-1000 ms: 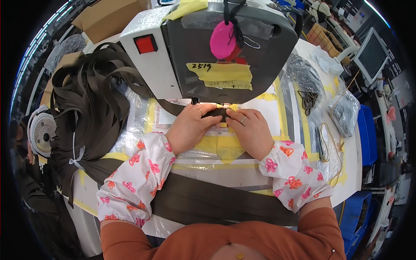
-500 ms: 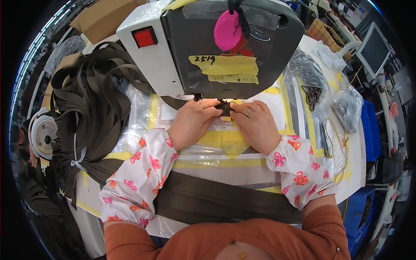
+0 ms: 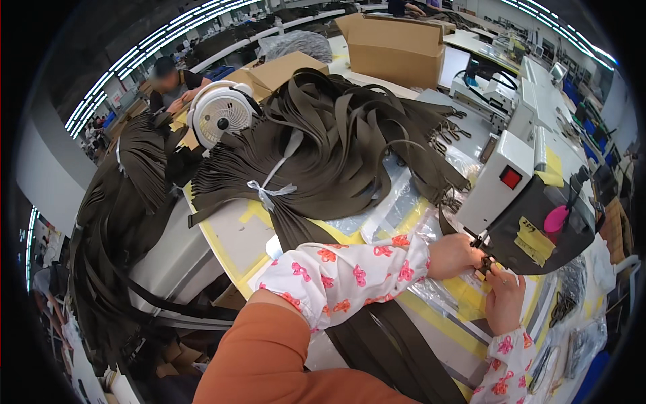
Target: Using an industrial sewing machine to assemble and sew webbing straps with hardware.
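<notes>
My left hand point(image 3: 454, 256) is under the head of a sewing machine point(image 3: 498, 182), its fingers closed on a small dark piece point(image 3: 486, 265) that looks like the end of a webbing strap. From the other side my right hand point(image 3: 506, 299) pinches the same piece, its fingertips close to the left ones. The fingers partly cover the piece, and its exact shape does not show. A length of dark strap point(image 3: 444, 221) rises just beyond my left hand. More wide dark webbing point(image 3: 387, 350) lies across the table below my left forearm.
Left of the machine lies a large tied bundle of dark straps point(image 3: 323, 148), with metal hooks point(image 3: 447, 131) at its far end. A white fan point(image 3: 222, 121) and cardboard boxes point(image 3: 393, 54) stand behind. More straps point(image 3: 128, 202) hang at the left. A co-worker point(image 3: 171, 84) sits at the far left.
The view has swung to the left, bringing the strap bundle, fan and co-worker into fuller sight. Both hands stay at the machine with their fingers on the dark piece.
</notes>
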